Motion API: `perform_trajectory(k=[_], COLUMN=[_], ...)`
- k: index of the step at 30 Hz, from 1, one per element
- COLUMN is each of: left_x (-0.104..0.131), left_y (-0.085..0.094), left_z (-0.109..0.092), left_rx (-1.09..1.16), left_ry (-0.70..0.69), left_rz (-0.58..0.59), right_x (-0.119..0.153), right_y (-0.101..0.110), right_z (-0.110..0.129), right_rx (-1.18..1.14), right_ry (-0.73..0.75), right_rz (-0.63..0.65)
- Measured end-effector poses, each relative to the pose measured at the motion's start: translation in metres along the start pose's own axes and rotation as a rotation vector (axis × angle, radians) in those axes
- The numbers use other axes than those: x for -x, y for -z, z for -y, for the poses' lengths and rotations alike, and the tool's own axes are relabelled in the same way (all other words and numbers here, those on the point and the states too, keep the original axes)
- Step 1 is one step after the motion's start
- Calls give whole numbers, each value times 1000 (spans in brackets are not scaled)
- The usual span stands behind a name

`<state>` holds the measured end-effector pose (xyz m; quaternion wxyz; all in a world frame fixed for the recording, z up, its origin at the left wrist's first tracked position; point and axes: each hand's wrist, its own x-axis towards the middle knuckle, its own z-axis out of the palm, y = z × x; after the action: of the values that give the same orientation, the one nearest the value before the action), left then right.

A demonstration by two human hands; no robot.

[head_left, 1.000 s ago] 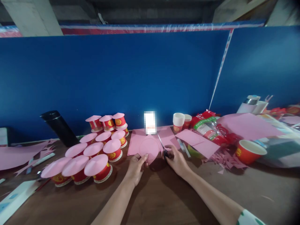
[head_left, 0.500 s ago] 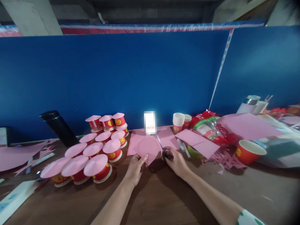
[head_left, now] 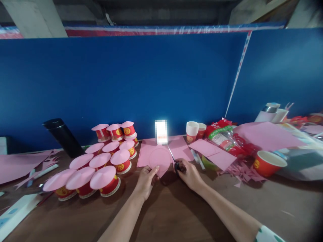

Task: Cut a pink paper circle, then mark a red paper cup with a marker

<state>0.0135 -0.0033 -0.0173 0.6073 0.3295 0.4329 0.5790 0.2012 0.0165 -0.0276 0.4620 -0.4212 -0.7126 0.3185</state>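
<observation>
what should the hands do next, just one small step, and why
Probably ease the scissors in the right hand along the faint round outline on the pink paper: the left hand pinches the paper's lower left edge, the blades lie at the outline's right, and a pointed corner juts past its curve at the bottom.

Legible in white capitals along the green band of the plastic package (head_left: 219, 137): "PAPER CUP", trailing off into blur. Just above, against red, white characters too soft to read. On the pink-topped red cups (head_left: 122, 167) and the open red cup (head_left: 264, 167) at right, gold emblems too small to decipher. Pixelated past reading: the bright white panel (head_left: 161, 131).
</observation>
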Motion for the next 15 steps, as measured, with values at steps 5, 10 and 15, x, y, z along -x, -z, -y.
perform_trajectory(k=[5,10,15], left_x=[0,-1,0], left_y=[0,1,0], left_z=[0,2,0], left_rx=[-2,-16,-9], left_ry=[1,7,4], left_rz=[-21,-24,-5], right_x=[0,0,0], right_y=[1,2,1], right_z=[3,5,3], right_rx=[-12,-11,-23], right_ry=[4,-16,-54], right_rz=[0,-2,-15])
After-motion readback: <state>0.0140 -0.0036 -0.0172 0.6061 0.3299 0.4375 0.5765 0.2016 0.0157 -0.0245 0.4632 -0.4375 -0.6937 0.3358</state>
